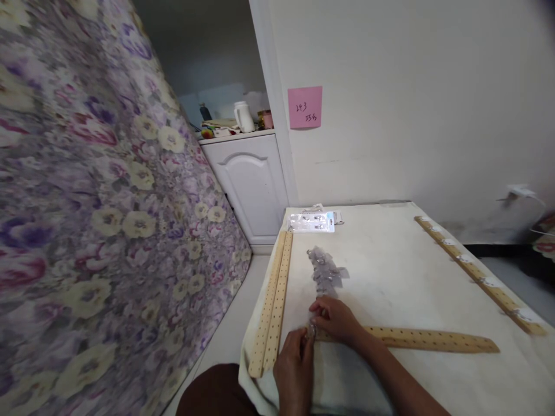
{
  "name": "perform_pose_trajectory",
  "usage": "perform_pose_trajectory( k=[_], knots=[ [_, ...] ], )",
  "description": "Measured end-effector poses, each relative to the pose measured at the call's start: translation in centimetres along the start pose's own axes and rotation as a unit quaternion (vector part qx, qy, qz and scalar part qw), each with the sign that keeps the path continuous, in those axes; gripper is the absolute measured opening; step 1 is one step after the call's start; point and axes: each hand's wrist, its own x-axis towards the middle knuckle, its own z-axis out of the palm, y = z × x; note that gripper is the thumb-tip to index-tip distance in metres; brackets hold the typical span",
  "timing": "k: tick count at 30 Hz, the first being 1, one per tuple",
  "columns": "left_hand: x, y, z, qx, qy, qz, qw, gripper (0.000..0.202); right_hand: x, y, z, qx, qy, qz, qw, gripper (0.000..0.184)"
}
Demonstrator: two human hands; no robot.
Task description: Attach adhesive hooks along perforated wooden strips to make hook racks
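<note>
My left hand [295, 361] and my right hand [337, 319] meet low in the middle of the cloth-covered table. Both have bent fingers pinched on a small shiny, clear-looking piece [311, 329], too blurred to name. It sits at the left end of a wooden strip with rows of holes [427, 338], which lies crosswise partly under my right forearm. Just beyond my right fingertips is a pile of small metal pieces in clear plastic [325, 274].
Two more perforated strips [273, 300] lie along the table's left edge. At the right edge is another strip [474, 271] with several shiny pieces on it. Clear packaging [312, 222] lies at the back. A flowered curtain [130, 231] hangs on the left; a white wall [390, 104] stands behind.
</note>
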Motion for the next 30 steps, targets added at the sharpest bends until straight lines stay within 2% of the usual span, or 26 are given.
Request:
perform_pose_trajectory(
  k=[14, 30],
  knots=[
    [0.15, 0.09, -0.07, -0.006, -0.007, -0.005, 1.000, 0.024, 0.13, -0.22, -0.25, 0.008, -0.017, 0.025, 1.000, 0.027],
    [-0.21, -0.30, -0.12, -0.015, -0.006, 0.004, 1.000, 0.025, 0.02, 0.06, 0.01, 0.023, -0.002, -0.006, 1.000, 0.028]
  ],
)
